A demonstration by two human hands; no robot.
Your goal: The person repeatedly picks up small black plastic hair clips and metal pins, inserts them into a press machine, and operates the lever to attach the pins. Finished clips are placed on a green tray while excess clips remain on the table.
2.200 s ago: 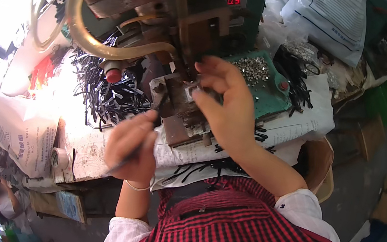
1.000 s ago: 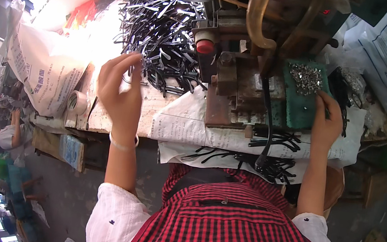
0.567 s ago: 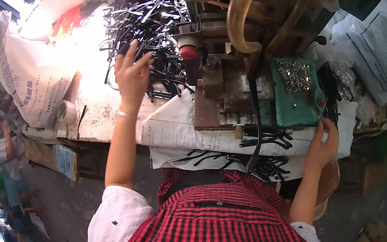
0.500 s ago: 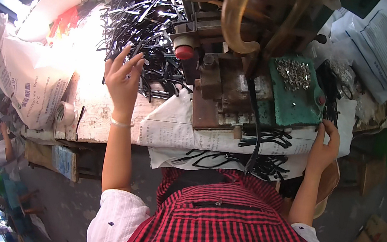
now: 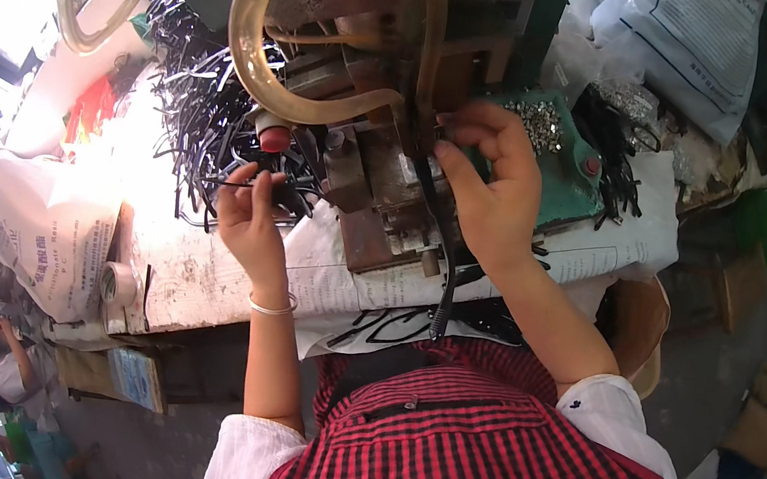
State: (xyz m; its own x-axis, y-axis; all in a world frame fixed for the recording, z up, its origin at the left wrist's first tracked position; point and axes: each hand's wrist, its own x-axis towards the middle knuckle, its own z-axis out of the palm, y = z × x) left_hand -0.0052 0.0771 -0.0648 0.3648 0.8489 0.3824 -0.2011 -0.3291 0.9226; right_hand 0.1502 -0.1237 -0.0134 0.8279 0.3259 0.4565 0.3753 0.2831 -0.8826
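My left hand (image 5: 250,228) is raised at the front edge of a pile of black eyeglass temples (image 5: 195,99). Between its thumb and fingers is a thin black eyeglass temple (image 5: 230,183). My right hand (image 5: 499,193) reaches over the metal fixture (image 5: 371,223) of a bench machine, thumb and fingertips closing together beside its upright part; whatever they grip is hidden. Behind that hand lies a green tray (image 5: 575,205) with small shiny metal pieces (image 5: 537,123). A dark cord with a ribbed end (image 5: 442,304) hangs in front of the fixture.
A clear yellowish hose (image 5: 250,68) loops over the machine, near a red button (image 5: 274,138). More black temples (image 5: 607,160) lie right of the tray. White sacks (image 5: 44,226) and a tape roll (image 5: 118,284) are at the left. Another person (image 5: 8,361) sits far left.
My right hand has moved from the tray's near right corner leftward to the machine fixture. My left hand has come down and now pinches a black eyeglass temple. The view has shifted.
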